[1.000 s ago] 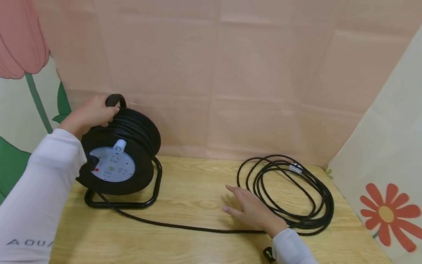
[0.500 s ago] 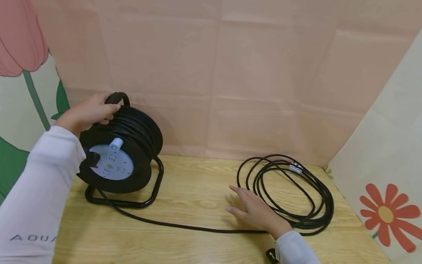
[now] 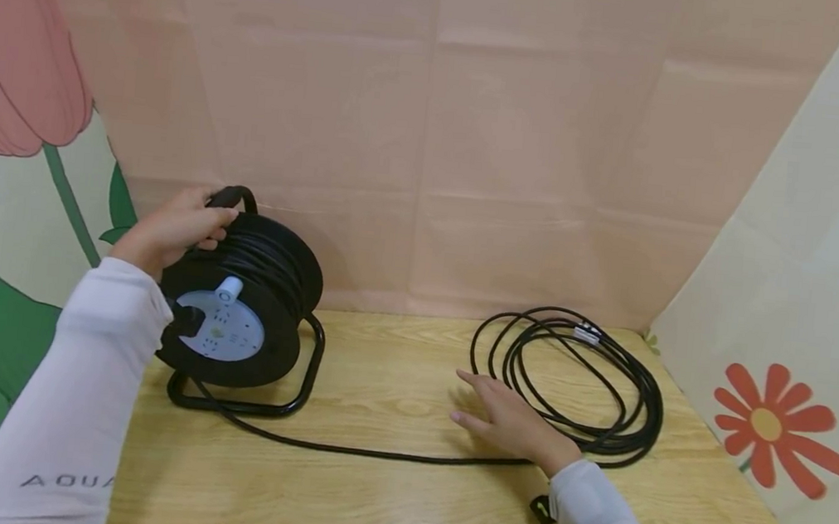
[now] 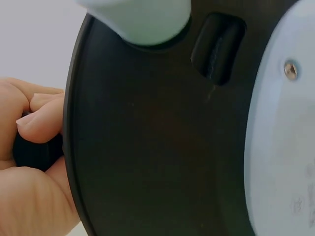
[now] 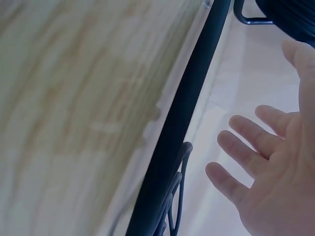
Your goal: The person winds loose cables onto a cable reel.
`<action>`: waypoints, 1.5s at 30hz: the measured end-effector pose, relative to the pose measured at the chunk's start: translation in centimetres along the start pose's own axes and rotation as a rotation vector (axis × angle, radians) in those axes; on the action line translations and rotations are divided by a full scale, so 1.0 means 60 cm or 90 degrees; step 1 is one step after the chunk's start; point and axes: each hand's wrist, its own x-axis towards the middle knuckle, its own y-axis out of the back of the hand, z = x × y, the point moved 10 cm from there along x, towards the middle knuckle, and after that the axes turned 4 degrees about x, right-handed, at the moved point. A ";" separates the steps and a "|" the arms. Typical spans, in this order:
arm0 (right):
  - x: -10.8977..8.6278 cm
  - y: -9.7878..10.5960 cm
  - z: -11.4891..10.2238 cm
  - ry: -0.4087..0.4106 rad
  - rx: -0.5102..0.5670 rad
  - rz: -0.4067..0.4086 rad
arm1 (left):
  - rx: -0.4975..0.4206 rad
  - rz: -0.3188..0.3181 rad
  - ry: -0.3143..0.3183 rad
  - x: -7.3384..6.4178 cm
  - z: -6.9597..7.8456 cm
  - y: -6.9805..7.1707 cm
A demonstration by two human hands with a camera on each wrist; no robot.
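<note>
At the left in the head view stands a black cable reel [image 3: 264, 323] on a tubular metal foot, with a pale socket plate [image 3: 229, 337] and a pale blue winding knob [image 3: 229, 289]. My left hand [image 3: 183, 225] grips the reel's top handle [image 3: 234, 196]; its fingers [image 4: 44, 118] curl round that black grip in the left wrist view. From the reel a black cable [image 3: 388, 455] runs across the table to a loose coil [image 3: 646, 415] at the right. Above the cable, beside the coil, is my right hand [image 3: 513, 424], its fingers spread and holding nothing, as the right wrist view confirms.
A small black piece with a green mark [image 3: 542, 510] lies partly behind my right sleeve [image 3: 592, 510]. A white tag [image 3: 588, 333] sits on the coil. Behind the wooden table [image 3: 339, 496] rises a pink backdrop [image 3: 424, 129], with flower-printed panels [image 3: 768, 426] at the sides.
The reel and my left hand have shifted very slightly, with the winding knob a little further left. My right hand has drifted slightly right, still spread. The cable and coil look the same.
</note>
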 end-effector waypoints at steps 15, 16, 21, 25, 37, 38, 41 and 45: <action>0.006 0.009 0.004 0.003 -0.012 0.001 | -0.070 0.021 0.042 0.005 0.003 0.000; 0.006 0.008 0.004 0.003 -0.014 0.000 | -0.066 0.018 0.042 0.005 0.002 0.000; 0.005 0.008 0.003 0.008 -0.016 -0.001 | -0.031 0.010 0.036 0.004 0.000 0.001; 0.004 0.007 0.003 0.016 -0.017 0.000 | 0.019 0.010 0.031 -0.008 0.002 0.000; 0.001 -0.003 0.005 -0.005 0.022 -0.014 | 0.287 0.307 -0.037 -0.140 0.031 0.034; 0.001 -0.004 0.004 -0.002 0.022 -0.015 | 0.284 0.294 -0.047 -0.147 0.029 0.027; -0.001 -0.002 0.001 0.000 0.020 -0.009 | 0.295 0.236 -0.059 -0.159 0.017 0.003; -0.004 -0.001 0.001 0.000 0.016 -0.007 | 0.352 0.157 -0.011 -0.163 -0.013 -0.023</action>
